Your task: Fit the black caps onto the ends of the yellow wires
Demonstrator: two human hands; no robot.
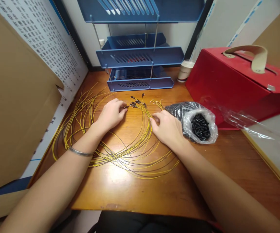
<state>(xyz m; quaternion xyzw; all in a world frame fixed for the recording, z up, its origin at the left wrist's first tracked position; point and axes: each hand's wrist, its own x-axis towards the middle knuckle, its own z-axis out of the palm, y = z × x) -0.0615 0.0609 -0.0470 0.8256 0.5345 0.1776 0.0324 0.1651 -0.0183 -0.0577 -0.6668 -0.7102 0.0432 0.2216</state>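
Note:
A loose coil of thin yellow and dark wires (115,157) spreads over the wooden table. Several wire ends with small black caps (136,103) gather between my hands. My left hand (112,113) is closed in a pinch, with a small black piece showing at its fingertips beside those capped ends. Curled at the right side of the wire bundle, my right hand (166,126) has thumb and forefinger closed on yellow wires. Just beyond its knuckles lie more bare wire ends (157,103). Right of that hand sits an opened clear plastic bag (214,127) full of small black caps (200,127).
A blue tiered tray rack (140,57) stands at the back of the table (120,197). A paper cup (185,71) is beside it. At right is a red box (227,87) with a beige handle. Cardboard (16,97) and a printed sheet line the left side.

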